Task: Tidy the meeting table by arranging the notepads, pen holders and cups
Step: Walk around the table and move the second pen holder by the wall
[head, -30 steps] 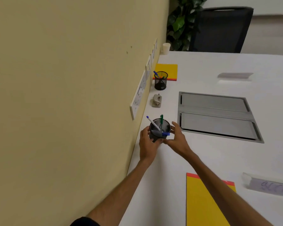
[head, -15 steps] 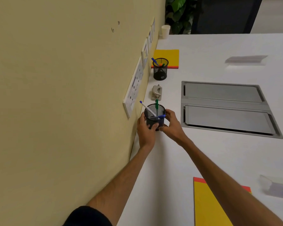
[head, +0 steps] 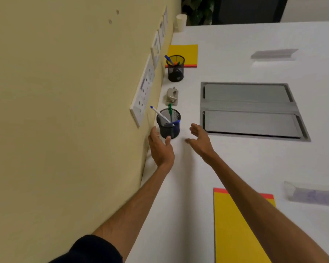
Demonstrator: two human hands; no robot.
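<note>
While both hands hover with nothing in them, the near mesh pen holder stands upright on the white surface, its long axis vertical and its open mouth facing up, close to the yellow wall and just below a white socket plate. Three pens sit in it: a white pen with a blue cap leans up and left toward the wall, a green pen stands nearly straight up, and a blue pen lies low across the rim toward the right. The left hand is spread, its fingers loosely extended beside the holder's left flank and the thumb tip at its base; whether it touches is hard to tell. The right hand is also spread wide and sits apart from the holder, to its right. Just beyond the holder lies a small grey punch-like tool, then a second mesh pen holder, also upright, standing at the near edge of a yellow notepad whose red binding strip faces the viewer. A paper cup stands at the far corner by the wall. Another yellow notepad lies near the bottom edge, long axis running away from the viewer, red strip at its far end. A grey recessed cable hatch sits to the right of the hands.
</note>
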